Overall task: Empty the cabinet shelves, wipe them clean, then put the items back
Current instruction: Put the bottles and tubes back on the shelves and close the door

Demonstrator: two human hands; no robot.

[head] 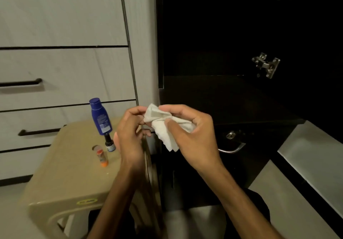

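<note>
Both my hands hold a crumpled white cloth (168, 125) in front of the open dark cabinet (213, 99). My right hand (187, 136) grips the cloth's bunched middle, and my left hand (130, 133) pinches its upper left edge. The cabinet's shelf (222, 97) looks bare, though its inside is very dark. On a beige plastic stool (74, 164) to the left stand a blue bottle (100, 117), a small dark bottle (109, 144) and a small orange-capped tube (101, 156).
White drawers with black handles (37, 132) fill the wall at left. A metal hinge (266, 65) sits on the cabinet's right side. Below the shelf are a lock (231, 135) and a metal handle (232, 148). The open white door (315, 155) stands at right.
</note>
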